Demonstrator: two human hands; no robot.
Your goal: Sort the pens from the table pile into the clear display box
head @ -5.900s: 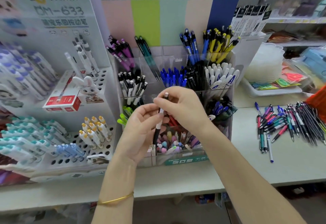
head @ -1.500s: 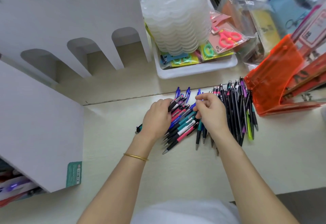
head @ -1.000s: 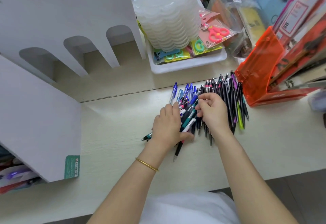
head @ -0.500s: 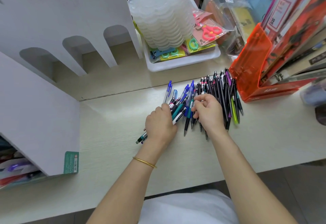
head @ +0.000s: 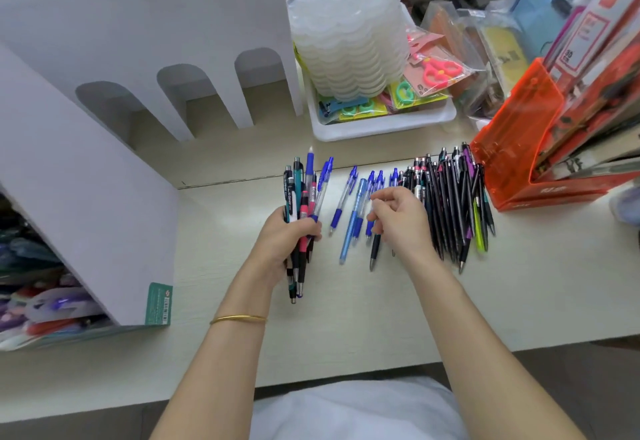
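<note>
Cream counter carries everything, and a tall white panel on the left hides most of what I take to be the clear display box. Only a blurred corner of its pens shows, cut off at the frame edge.

Well to the right, against the orange case, lies the pile of dark pens. The loose blue pens are between it and the left hand. All lie lengthwise away from the person, with their tips pointing back.

That left hand grips a bundle of mixed pens, held clear of the rest and on the box's side.

The right hand is nearer the blue pens, its curled fingers directly over them. I cannot tell whether they already pinch one, because the knuckles cover the pens beneath. A pick here would likely take a pen along its length and pass it left.
</note>
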